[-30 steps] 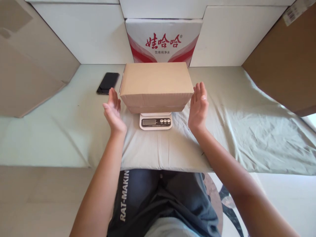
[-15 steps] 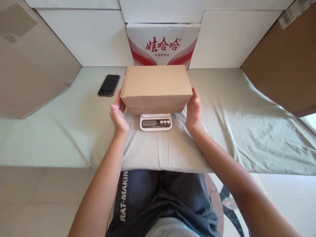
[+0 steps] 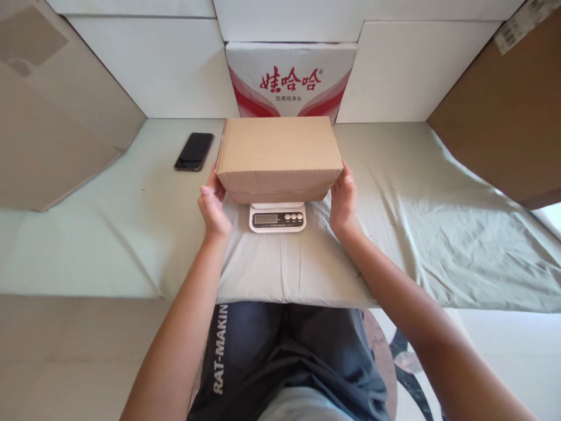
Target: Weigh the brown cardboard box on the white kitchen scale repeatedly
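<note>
A closed brown cardboard box [image 3: 280, 146] sits on top of a white digital kitchen scale [image 3: 277, 228], hiding most of its platform. The scale's display and several round buttons show in front of the box; I can make out no digits. My left hand [image 3: 214, 204] is against the box's left side, its fingers partly hidden by the side and thumb towards me. On the opposite side, my right hand [image 3: 343, 199] holds the box with its fingers along the right end. Together the two hands hold the box between them.
A dark smartphone [image 3: 194, 152] lies left of the box on the pale green cloth [image 3: 109, 245]. Large cardboard cartons stand at the left [image 3: 56, 117] and right [image 3: 508, 105]. Behind is a white and red carton [image 3: 289, 64] with Chinese lettering, among white panels.
My left hand has shifted very slightly inward along the box's side. The box and scale look the same, apart from a tiny shift of the whole view.
</note>
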Motion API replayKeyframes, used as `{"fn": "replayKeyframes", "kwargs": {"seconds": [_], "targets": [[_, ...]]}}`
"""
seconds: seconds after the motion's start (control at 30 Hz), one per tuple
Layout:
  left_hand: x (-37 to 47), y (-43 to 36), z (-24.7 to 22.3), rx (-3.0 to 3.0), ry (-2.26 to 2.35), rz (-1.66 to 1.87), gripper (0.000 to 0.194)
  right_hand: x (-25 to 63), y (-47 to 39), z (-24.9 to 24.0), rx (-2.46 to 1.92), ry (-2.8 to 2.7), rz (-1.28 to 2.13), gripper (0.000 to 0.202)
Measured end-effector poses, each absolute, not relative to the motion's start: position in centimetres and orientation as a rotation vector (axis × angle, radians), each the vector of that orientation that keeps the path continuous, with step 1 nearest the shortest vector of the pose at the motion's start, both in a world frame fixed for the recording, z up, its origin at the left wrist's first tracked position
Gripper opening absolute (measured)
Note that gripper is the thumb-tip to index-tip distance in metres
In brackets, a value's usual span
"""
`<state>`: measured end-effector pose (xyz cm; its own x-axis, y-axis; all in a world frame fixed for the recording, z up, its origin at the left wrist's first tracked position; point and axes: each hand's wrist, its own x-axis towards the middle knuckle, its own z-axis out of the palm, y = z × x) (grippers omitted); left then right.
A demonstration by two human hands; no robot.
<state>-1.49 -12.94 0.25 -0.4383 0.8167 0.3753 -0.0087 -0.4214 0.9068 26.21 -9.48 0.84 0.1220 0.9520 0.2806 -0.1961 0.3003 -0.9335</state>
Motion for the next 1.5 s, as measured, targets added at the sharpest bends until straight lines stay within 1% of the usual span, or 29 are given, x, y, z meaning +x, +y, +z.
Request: {"fn": "replayKeyframes", "kwargs": {"seconds": [0.17,0.37,0.7,0.87,1.07,1.3,1.4,1.5], "targets": [[-1.4,-12.9,0.1,1.170,1.222,1.926,0.099,26.1,-9.3,0.5,-0.887,-1.111,1.029,0.079],[-1.4,-13.0,0.0,1.160,1.209,1.952,0.093,26.2,-9.1,0.3,-0.887,-1.122,1.024,0.079],[-1.4,-13.0,-0.3,1.182,1.177,1.947,0.092,26.2,-9.5,0.5,-0.877,-1.066,1.071,0.069],[-1.2,-13.2,-0.4,1.169,1.186,1.955,0.094,26.1,-9.5,0.6,-0.874,-1.095,1.072,0.068],[-1.1,-14.1,-0.1,1.153,1.205,1.905,0.097,25.7,-10.1,1.5,-0.797,-1.170,1.060,0.058],[-1.0,-14.1,0.0,1.129,1.182,1.898,0.099,25.1,-11.0,2.1,-0.798,-1.221,1.059,0.057],[-0.8,-14.0,0.2,1.111,1.152,1.914,0.096,25.0,-11.8,2.8,-0.825,-1.235,1.062,0.054],[-0.6,-14.2,0.4,1.118,1.138,1.922,0.090,24.8,-12.7,3.8,-0.874,-1.293,1.034,0.058]]}}
